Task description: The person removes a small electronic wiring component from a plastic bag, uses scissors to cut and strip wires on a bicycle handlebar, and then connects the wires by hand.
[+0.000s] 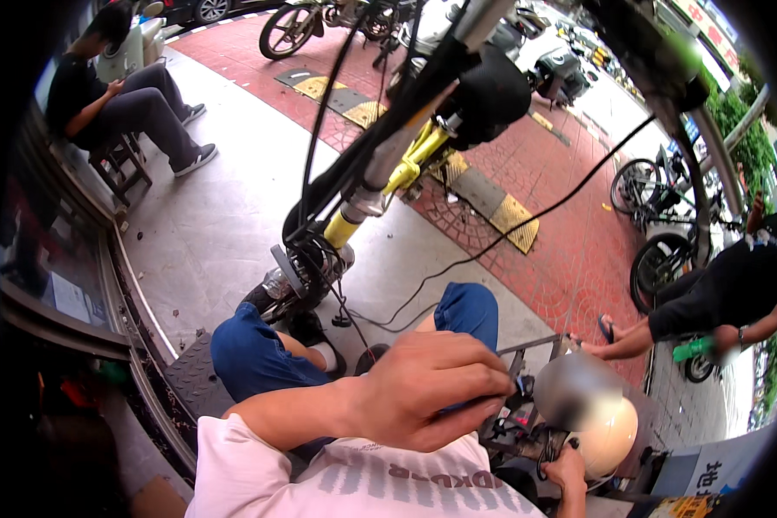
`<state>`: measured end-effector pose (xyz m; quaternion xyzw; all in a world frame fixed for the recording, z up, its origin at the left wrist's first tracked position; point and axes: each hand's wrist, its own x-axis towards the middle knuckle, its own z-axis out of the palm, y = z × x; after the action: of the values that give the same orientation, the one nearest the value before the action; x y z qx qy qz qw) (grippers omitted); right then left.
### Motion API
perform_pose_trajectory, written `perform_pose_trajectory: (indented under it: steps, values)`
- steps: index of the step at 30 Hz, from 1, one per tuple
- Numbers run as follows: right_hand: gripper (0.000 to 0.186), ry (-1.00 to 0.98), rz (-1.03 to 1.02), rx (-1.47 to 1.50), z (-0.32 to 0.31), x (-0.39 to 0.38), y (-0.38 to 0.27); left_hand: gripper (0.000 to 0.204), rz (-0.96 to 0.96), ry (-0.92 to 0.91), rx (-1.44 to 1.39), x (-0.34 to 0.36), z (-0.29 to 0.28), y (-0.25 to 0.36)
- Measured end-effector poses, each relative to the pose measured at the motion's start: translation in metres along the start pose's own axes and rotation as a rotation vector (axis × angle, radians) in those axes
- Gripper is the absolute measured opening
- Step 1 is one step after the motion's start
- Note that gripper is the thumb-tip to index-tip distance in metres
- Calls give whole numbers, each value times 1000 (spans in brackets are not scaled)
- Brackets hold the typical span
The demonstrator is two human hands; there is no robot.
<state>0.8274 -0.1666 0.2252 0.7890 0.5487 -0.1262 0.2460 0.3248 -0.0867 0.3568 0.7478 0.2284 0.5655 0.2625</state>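
My left hand reaches across in front of my chest, its fingers curled together and the thumb underneath. What sits at its fingertips, if anything, is hidden. Lower right, my right hand is closed by a dark part with thin black cable, beside a smooth cream dome; its grip is partly hidden. Just past my left fingertips lies a tray-like frame with small dark items. Ahead of my knees stands a yellow-framed two-wheeler, with loose black cables trailing from it toward the right.
A seated person on a dark stool is at the far left, beside a glass door. Someone in dark shorts sits on the right. Parked motorcycles and yellow-black ramps line the red paving.
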Motion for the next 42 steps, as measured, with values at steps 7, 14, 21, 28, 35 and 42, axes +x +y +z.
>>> perform_pose_trajectory:
  steps: [7, 14, 21, 28, 35, 42]
  values:
    - [39, 73, -127, 197, -146, -59, 30, 26, 341, 552, 527, 22, -113, 33]
    - [67, 301, -779, 1309, -189, -69, -54, 25, 126, 642, 677, 165, -184, 34]
    - [39, -128, -996, 1370, -153, -20, -185, 37, -448, 531, 369, 207, -218, -30]
    - [29, 199, -1444, 1265, -185, -25, -243, 20, -201, 509, 631, 169, -212, 13]
    - [33, -8, -1571, 1491, -212, -18, -273, 30, -187, 408, 549, 84, -269, 150]
    - [42, 104, -2026, 1331, -250, -51, -341, 17, -376, -82, 361, -86, -222, 255]
